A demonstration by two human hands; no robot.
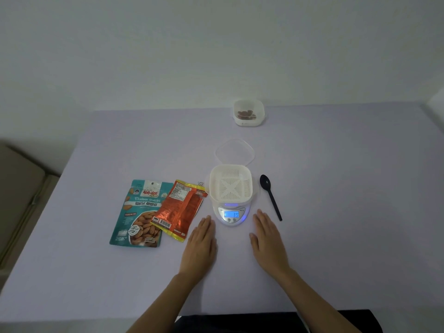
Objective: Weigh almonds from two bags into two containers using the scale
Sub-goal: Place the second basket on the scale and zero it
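A small white digital scale (231,216) stands mid-table with its blue display lit, reading 39. On it sits a white slotted container (230,185) that holds nothing visible. A second white container (248,112) with several almonds stands at the far edge. A teal roasted almonds bag (141,213) lies flat to the left, with an orange foil bag (181,210) overlapping its right side. My left hand (201,243) lies flat on the table just left of the scale, and my right hand (268,239) lies flat just right of it. Both hold nothing.
A black plastic spoon (270,195) lies right of the scale. A clear lid (235,152) rests behind the scale. A binder clip (200,183) sits at the orange bag's top. The lilac table (336,212) meets a white wall at the back, and a beige seat (21,200) stands left.
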